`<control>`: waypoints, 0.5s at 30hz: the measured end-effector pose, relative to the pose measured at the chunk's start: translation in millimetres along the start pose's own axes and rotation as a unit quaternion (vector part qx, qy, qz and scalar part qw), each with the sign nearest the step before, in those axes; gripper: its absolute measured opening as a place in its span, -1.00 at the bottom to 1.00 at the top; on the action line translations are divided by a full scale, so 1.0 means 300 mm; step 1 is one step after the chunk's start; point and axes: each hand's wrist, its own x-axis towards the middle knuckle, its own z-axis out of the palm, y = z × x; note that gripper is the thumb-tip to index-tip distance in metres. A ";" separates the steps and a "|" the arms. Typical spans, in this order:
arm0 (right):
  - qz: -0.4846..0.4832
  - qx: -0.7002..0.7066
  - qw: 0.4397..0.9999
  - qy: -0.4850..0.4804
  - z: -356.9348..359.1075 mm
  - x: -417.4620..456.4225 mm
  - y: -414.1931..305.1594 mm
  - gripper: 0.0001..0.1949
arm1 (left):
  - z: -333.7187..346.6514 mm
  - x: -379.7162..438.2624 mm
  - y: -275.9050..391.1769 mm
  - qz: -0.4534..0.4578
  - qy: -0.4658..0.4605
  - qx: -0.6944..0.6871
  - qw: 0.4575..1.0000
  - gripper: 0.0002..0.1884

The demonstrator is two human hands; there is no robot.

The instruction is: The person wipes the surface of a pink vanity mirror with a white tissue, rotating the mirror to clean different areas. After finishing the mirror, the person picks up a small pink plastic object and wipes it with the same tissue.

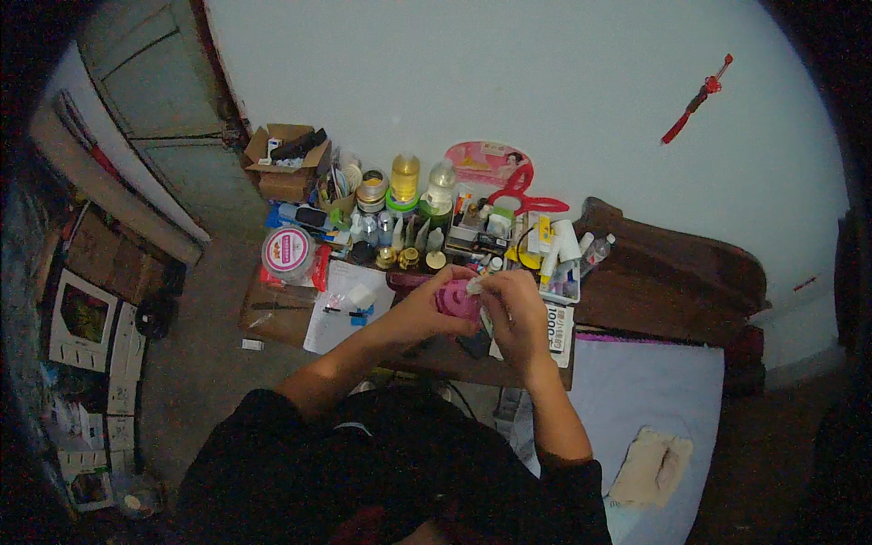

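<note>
My left hand (430,315) grips a round pink object (458,301) over the front of a dark wooden table (470,368). It looks like a small container, though its details are blurred. Pinched in the fingertips of my right hand (516,303) is a small whitish wad (474,286), close against the pink object's upper right side; whether they touch I cannot tell. Below my left forearm lie a sheet of paper with writing (347,279) and a white pad (362,296). Just behind my hands stand several gold-capped bottles (409,257).
Bottles crowd the table's back, including a yellow liquid bottle (405,178). At left are an open cardboard box (287,160) and a clear round tub (289,253). A white basket (564,291) holds tubes at right. Beyond it is a wooden bed end (667,252), near a pale sheet (640,388).
</note>
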 end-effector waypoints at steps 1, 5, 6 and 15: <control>0.015 0.009 1.000 0.011 0.010 -0.016 0.005 -0.78 | -0.005 0.000 -0.006 0.011 -0.007 -0.008 1.000 -0.31; 0.017 0.002 0.999 0.038 0.042 -0.052 -0.049 -0.78 | -0.018 -0.004 -0.018 0.065 -0.024 -0.009 0.998 -0.31; 0.004 -0.010 0.999 0.042 0.047 -0.053 -0.069 -0.79 | -0.016 -0.007 -0.016 0.080 -0.026 -0.002 0.996 -0.31; 0.071 -0.044 0.991 0.101 0.057 -0.088 -0.067 -0.87 | -0.013 -0.038 -0.054 0.012 -0.037 -0.210 0.977 -0.34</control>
